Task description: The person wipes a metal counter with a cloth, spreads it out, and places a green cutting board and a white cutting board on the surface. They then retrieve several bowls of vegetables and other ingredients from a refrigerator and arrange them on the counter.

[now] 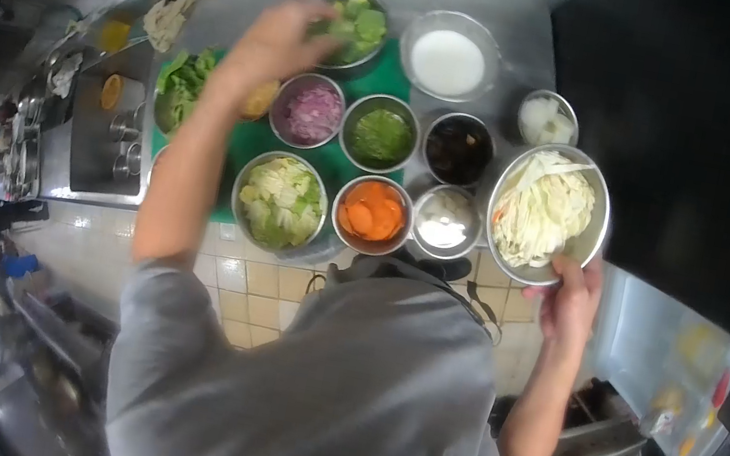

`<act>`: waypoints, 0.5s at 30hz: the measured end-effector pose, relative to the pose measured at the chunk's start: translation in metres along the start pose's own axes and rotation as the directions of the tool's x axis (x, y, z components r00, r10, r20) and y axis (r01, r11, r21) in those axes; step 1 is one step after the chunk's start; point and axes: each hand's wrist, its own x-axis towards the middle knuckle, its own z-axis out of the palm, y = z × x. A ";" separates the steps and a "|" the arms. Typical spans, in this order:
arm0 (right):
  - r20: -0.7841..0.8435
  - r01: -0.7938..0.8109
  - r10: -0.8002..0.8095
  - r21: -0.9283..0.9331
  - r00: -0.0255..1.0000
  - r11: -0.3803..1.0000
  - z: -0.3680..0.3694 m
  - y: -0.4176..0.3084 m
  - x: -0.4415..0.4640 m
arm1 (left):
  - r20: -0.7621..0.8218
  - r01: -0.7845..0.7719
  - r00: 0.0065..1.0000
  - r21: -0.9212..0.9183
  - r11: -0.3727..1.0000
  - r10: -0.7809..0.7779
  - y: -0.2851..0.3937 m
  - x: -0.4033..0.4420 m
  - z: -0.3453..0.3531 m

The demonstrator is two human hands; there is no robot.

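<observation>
My right hand grips the rim of a metal bowl filled with pale shredded cabbage. The bowl is at the counter's right front edge. My left hand is by the left rim of a metal bowl with green leafy pieces. Motion smears its fingers, so I cannot tell whether they hold anything. Below that hand stands a bowl of chopped red onion. Partly behind my left forearm are a yellowish food and some leafy greens.
Bowls of white powder or liquid, chopped greens, something dark, carrot slices, white pieces, cut lettuce and pale onion-like pieces crowd the counter. A green board lies beneath some; a sink is left.
</observation>
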 end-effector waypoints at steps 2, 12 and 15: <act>0.016 0.009 -0.009 0.004 1.000 1.000 0.018 0.001 0.005 | -0.001 -0.018 1.000 -0.281 0.960 0.018 0.070 -0.021 0.010; 0.231 0.061 -0.043 -0.073 0.972 0.995 0.080 -0.004 0.018 | 0.301 0.083 0.945 -0.595 0.799 0.126 0.116 -0.038 0.042; 0.345 0.109 -0.109 0.020 0.932 0.994 0.091 -0.005 0.012 | 0.151 -0.040 0.982 -0.431 0.902 0.115 0.091 -0.032 0.025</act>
